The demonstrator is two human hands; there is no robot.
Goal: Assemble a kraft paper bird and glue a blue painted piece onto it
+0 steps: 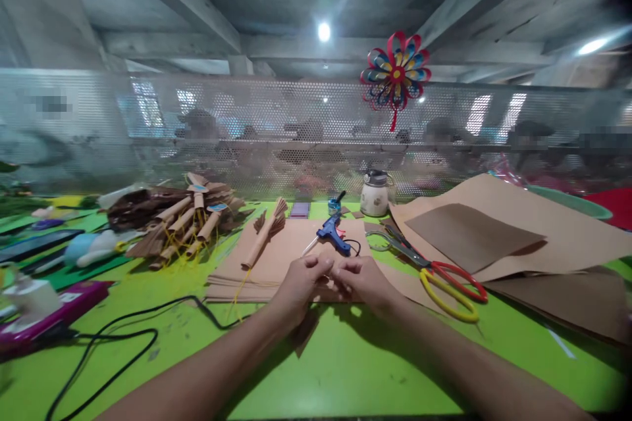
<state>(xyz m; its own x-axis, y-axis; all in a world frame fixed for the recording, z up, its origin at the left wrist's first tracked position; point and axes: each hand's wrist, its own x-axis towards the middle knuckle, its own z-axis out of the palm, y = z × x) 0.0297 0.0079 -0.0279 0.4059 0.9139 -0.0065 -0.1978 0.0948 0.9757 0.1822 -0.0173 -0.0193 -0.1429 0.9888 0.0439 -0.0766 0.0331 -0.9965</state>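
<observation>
Bare forearms (pixel 212 358) reaching in across the front edge of the lime-green worktop (pixel 320 381). Left hand (pixel 301 281) and right hand (pixel 366 281) nearly meeting over the front of a stack of brown paper (pixel 224 284), thumb and fingertips drawn together on each; anything thin pinched between them, impossible to tell. Below the left hand, toward the worktop's front edge, a narrow brown piece (pixel 307 334), partly hidden; held or lying loose, cannot tell. Just beyond the hands, a blue glue gun (pixel 334 234). On the stack's left part, a paper roll (pixel 263 238) with yellow string; farther toward the worktop's left edge, a heap of similar rolls (pixel 184 218). Near the left edge, a purple power strip (pixel 81 296) and black cable (pixel 152 306). Right of the hands, scissors (pixel 425 265) with red and yellow handles, then large brown sheets (pixel 577 227) toward the right edge. Near the back edge, a small blue jar (pixel 334 206) and a white jug (pixel 374 199).
</observation>
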